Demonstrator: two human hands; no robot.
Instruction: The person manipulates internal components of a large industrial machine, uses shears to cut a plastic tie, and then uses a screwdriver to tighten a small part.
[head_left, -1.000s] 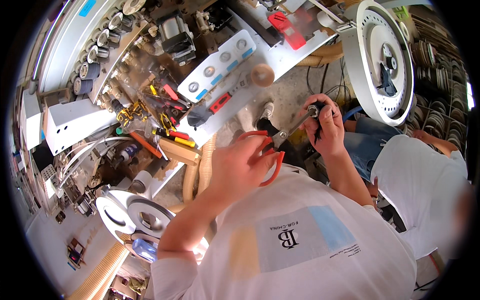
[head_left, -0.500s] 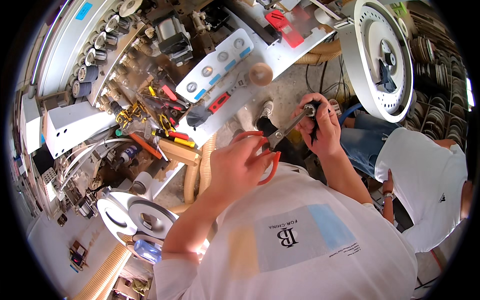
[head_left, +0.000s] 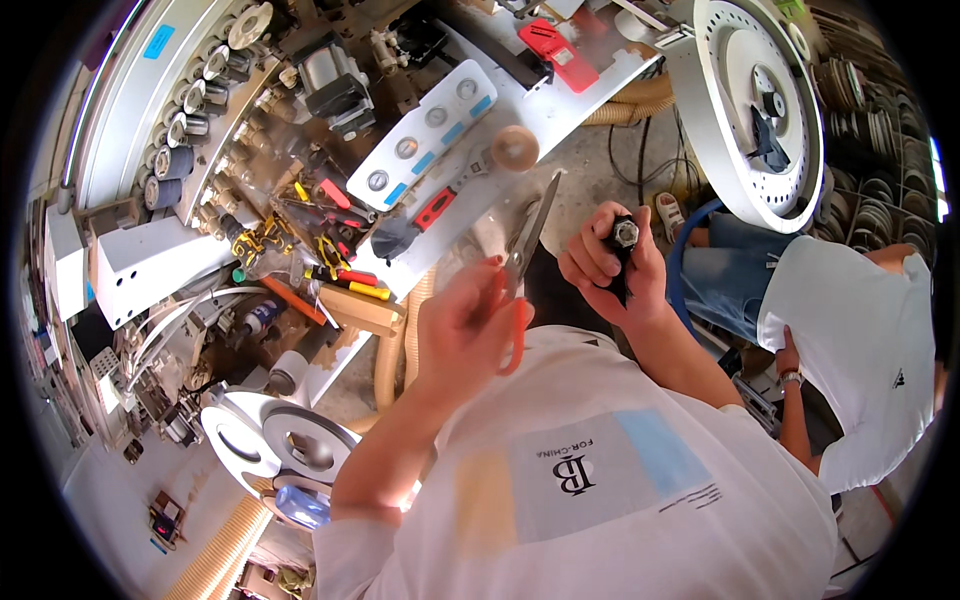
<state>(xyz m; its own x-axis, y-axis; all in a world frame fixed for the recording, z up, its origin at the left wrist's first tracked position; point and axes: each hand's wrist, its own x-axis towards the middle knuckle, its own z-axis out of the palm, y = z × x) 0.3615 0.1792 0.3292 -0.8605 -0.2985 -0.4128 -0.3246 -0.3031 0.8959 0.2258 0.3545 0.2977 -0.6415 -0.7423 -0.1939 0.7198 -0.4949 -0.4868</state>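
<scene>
My left hand (head_left: 462,325) is closed round the orange-red handles of a pair of scissors (head_left: 536,222). Their metal blades point up and away, slightly blurred. In my right hand (head_left: 648,278) is a black object (head_left: 613,282) with a round metal end that faces up; my fingers wrap round its sides and hide part of it. A gap separates the blades from the black object. Both hands are in front of my white shirt, on the near side of the bench.
Ahead runs a white bench (head_left: 575,108) with a gauge panel (head_left: 422,135), a red-handled wrench (head_left: 436,208), a red case (head_left: 558,55) and scattered tools. A large white machine wheel (head_left: 722,130) stands at right. Beside it is a person in a white shirt (head_left: 850,350). Ribbed hoses hang below the bench.
The scissors have moved away from the black object and swung more upright, their blades closer together. My right hand has turned a little and lowered slightly.
</scene>
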